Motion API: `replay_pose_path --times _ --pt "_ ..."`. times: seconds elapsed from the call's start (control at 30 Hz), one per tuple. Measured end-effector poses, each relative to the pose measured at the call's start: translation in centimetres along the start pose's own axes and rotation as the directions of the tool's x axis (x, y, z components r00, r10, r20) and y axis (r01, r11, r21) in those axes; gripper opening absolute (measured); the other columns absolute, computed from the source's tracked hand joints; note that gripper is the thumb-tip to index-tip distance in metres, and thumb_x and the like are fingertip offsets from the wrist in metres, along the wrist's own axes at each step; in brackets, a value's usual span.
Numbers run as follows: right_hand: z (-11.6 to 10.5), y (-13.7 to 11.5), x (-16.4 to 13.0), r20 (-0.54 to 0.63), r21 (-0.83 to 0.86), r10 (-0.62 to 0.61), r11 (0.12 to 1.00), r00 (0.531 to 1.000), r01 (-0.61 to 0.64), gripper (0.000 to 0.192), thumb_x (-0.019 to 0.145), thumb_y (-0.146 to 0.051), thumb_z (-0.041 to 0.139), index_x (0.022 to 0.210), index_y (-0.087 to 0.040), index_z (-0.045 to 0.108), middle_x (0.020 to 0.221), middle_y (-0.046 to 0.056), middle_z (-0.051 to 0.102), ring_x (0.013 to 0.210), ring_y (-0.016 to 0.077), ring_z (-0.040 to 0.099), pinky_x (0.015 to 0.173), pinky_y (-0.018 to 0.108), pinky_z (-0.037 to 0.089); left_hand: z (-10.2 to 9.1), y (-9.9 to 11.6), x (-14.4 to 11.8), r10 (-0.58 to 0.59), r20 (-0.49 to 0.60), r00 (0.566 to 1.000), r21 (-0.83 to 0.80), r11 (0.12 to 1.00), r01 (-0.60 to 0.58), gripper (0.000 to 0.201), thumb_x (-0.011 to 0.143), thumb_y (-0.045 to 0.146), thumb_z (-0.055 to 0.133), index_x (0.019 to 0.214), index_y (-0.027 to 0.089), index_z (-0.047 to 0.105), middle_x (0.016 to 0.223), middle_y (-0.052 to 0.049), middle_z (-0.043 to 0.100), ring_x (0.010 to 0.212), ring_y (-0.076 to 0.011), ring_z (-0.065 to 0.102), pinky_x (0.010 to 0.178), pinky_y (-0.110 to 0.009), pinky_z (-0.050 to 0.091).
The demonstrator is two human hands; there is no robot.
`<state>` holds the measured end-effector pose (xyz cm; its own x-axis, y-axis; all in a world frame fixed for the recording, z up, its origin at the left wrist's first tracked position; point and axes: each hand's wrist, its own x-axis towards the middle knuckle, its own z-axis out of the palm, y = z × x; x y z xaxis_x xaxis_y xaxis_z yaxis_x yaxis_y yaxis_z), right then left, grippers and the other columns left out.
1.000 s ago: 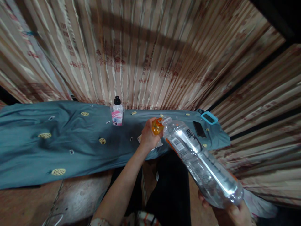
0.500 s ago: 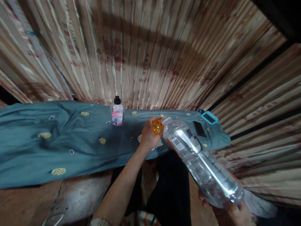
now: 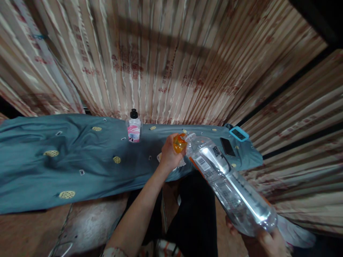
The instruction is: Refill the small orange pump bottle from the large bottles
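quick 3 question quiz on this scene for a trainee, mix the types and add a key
1. Which hand holds the orange object, and which the large clear bottle?
2. True or false: the black-capped bottle stands upright on the teal cloth.
3. Which is closest to the blue-rimmed device?
A) the black-capped bottle
B) the black phone
C) the orange object

Key: 1. left hand, orange object; right hand, bottle. 2. True. 3. B.

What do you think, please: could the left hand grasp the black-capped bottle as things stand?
Probably not: the left hand holds an orange container, though nothing appears to block the black-capped bottle.
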<state>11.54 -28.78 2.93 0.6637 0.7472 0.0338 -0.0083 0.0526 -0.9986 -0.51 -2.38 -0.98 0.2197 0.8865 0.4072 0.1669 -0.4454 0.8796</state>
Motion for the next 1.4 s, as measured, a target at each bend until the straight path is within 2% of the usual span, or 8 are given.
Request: replay_pose_path --times 0.17,0.27,0.53,0.67,0.8,1.03,1.3,1.4 --pt "1.7 -1.4 -0.4 -0.076 0.032 0.107 0.994 0.991 -0.104 0.069 0.054 -0.064 0.082 0.105 -0.023 0.060 0.070 0.006 0.070 0.055 0.0193 0.064 0.049 0.029 0.049 0.0 0.0 0.1 0.003 -0.003 1.000 0.014 1.000 -0.003 0.050 0.072 0.027 0.076 0.115 0.022 0.050 0.114 -0.007 0.066 0.107 -0.0257 0.066 0.093 -0.041 0.053" --pt "2.7 -2.1 -0.8 -0.087 0.062 0.144 0.988 0.986 -0.139 0.060 0.058 -0.063 0.080 0.098 -0.024 0.061 0.072 0.005 0.071 0.060 0.0183 0.064 0.053 0.028 0.050 0.0 -0.1 0.1 0.010 -0.001 1.000 0.023 1.000 -0.010 0.048 0.074 0.027 0.075 0.115 0.022 0.050 0.114 -0.007 0.066 0.107 -0.0255 0.066 0.094 -0.041 0.053" --pt "2.2 -1.2 -0.6 -0.064 0.117 0.148 0.983 0.987 -0.140 0.063 0.060 -0.059 0.080 0.107 -0.024 0.057 0.076 0.006 0.072 0.059 0.0213 0.066 0.052 0.032 0.050 0.0 -0.4 0.2 0.027 -0.003 1.000 0.060 0.998 -0.027 0.048 0.075 0.027 0.074 0.116 0.022 0.049 0.115 -0.008 0.066 0.109 -0.0257 0.065 0.095 -0.041 0.052" --pt "1.7 -0.1 -0.1 -0.039 0.091 0.143 0.986 0.989 -0.139 0.074 0.055 -0.067 0.081 0.109 -0.025 0.054 0.074 0.006 0.071 0.059 0.0212 0.064 0.050 0.031 0.050 0.1 -0.3 0.2 0.025 -0.009 1.000 0.058 0.998 -0.025 0.047 0.075 0.026 0.074 0.115 0.023 0.050 0.116 -0.007 0.066 0.110 -0.0259 0.065 0.095 -0.042 0.053" --pt "1.9 0.1 -0.2 -0.025 0.090 0.125 0.988 0.992 -0.123 0.063 0.061 -0.063 0.078 0.106 -0.024 0.057 0.083 0.007 0.073 0.064 0.0186 0.063 0.059 0.031 0.051 0.1 -0.3 0.3 0.047 -0.011 0.999 0.039 0.998 -0.046 0.046 0.076 0.027 0.074 0.115 0.024 0.050 0.115 -0.006 0.066 0.110 -0.0258 0.065 0.093 -0.042 0.054" --pt "2.6 0.3 -0.3 -0.068 0.144 0.196 0.972 0.978 -0.184 0.075 0.065 -0.054 0.077 0.130 -0.026 0.053 0.085 0.005 0.073 0.068 0.0196 0.067 0.060 0.030 0.052 0.2 -0.3 0.5 0.020 0.005 1.000 0.028 0.999 -0.020 0.048 0.075 0.027 0.075 0.116 0.022 0.050 0.117 -0.008 0.067 0.112 -0.0271 0.065 0.096 -0.044 0.053" --pt "2.6 2.5 0.1 -0.061 0.358 0.314 0.893 0.947 -0.273 0.041 0.069 -0.051 0.076 0.099 -0.025 0.069 0.083 0.004 0.074 0.064 0.0180 0.067 0.053 0.027 0.052 0.1 -0.5 0.6 0.003 0.024 1.000 -0.037 0.999 -0.002 0.051 0.075 0.026 0.075 0.120 0.023 0.050 0.119 -0.007 0.065 0.114 -0.0255 0.064 0.099 -0.044 0.051" --pt "2.4 3.6 0.5 -0.039 0.405 0.337 0.866 0.941 -0.293 0.039 0.069 -0.057 0.072 0.092 -0.026 0.070 0.083 0.005 0.073 0.056 0.0152 0.062 0.049 0.028 0.050 -0.1 -0.6 0.9 -0.007 0.026 1.000 -0.050 0.999 0.008 0.054 0.073 0.026 0.077 0.120 0.020 0.050 0.121 -0.010 0.065 0.116 -0.0273 0.063 0.101 -0.046 0.050"
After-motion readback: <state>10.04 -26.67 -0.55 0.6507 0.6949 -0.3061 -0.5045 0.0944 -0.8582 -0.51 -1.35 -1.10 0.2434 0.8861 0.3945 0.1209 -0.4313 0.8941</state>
